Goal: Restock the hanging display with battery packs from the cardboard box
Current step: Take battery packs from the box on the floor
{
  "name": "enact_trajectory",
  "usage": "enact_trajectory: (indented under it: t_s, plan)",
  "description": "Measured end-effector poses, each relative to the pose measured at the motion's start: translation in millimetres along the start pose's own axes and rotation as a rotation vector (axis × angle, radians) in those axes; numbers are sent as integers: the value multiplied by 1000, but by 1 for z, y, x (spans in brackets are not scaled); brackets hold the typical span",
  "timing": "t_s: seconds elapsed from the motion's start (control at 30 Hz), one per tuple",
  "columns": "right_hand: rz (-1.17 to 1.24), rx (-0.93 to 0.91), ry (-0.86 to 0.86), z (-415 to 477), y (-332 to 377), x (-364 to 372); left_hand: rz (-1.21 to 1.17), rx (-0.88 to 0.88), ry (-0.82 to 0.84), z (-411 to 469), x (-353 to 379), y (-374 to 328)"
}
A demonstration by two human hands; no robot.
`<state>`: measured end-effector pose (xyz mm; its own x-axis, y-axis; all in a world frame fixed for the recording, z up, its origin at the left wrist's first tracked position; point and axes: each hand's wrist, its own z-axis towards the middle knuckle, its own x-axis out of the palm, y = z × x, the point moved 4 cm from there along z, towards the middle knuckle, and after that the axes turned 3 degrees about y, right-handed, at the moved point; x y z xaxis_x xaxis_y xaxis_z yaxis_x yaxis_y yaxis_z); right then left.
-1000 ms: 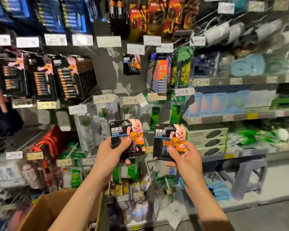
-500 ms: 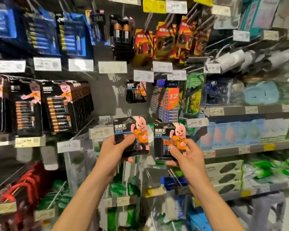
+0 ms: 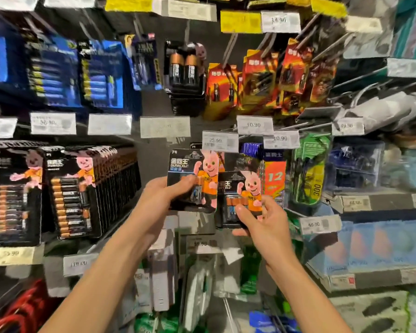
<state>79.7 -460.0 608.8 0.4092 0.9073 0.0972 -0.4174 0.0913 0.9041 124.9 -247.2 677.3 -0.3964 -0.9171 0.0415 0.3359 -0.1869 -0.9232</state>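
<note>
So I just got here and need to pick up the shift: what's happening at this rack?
A person is restocking the hanging display. The left hand grips one Duracell pack, held just under the 22.90 price tag; the right hand pinches a second pack lower, beside it. Neither looks hung yet.

1. Two hands: left hand [image 3: 159,200], right hand [image 3: 265,223].
2. Two held battery packs: left pack [image 3: 190,164], right pack [image 3: 238,188].
3. Two hanging rows of large black packs: outer row [image 3: 15,193], inner row [image 3: 70,193].
</note>
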Motion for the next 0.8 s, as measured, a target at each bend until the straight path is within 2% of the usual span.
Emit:
enact_trajectory:
  t_s: [0.27,0.47,0.67,0.8]
  plan:
    - [50,-130,165,40,8,10,-195,-14,8,29,35,-36]
    - [89,-209,214,58,15,10,-455,14,-143,33,39,-59]
    - [127,-253,281,65,24,29,-420,44,-159,33,37,-65]
    - [100,-309,232,71,29,45,-374,63,-141,35,29,-66]
